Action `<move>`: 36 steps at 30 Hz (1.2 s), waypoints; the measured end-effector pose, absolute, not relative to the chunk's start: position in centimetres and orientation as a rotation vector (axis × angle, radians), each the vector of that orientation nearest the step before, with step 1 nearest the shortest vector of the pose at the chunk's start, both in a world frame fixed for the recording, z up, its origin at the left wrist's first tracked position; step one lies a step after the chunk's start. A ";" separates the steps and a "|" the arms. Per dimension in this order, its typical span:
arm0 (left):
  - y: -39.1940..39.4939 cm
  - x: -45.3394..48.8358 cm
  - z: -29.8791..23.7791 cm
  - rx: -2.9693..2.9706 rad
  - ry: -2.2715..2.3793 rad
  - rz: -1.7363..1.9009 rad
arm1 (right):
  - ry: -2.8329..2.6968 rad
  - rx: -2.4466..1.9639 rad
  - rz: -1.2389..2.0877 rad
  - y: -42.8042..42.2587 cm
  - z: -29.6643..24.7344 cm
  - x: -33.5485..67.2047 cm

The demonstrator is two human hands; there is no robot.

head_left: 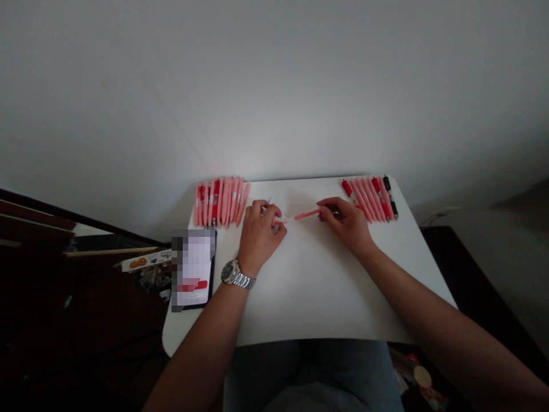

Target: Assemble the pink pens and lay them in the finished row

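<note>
My left hand [260,232], with a metal watch at the wrist, is closed around one end of a pink pen part with a thin white tip showing above the fingers. My right hand [345,220] pinches a pink pen barrel [307,214] that points toward the left hand; the two pieces meet between the hands over a white table [317,286]. A row of pink and red pens [221,201] lies at the table's back left. Another row of pink, red and black pens [371,198] lies at the back right, just beyond my right hand.
A phone or dark case with a blurred white card [194,277] lies on the table's left edge. A white wall rises behind the table. Dark furniture and clutter [146,269] fill the floor at left. My knees are under the front edge.
</note>
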State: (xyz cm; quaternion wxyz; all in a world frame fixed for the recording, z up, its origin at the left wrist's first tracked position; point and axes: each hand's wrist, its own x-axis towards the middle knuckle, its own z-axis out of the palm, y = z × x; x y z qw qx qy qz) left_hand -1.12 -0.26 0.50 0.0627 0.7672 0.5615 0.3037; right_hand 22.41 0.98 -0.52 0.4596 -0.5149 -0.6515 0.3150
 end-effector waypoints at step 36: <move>0.3 -1.3 0.7 2.134 1.682 1.104 | -1.803 -1.265 0.657 0.6 -0.3 21.8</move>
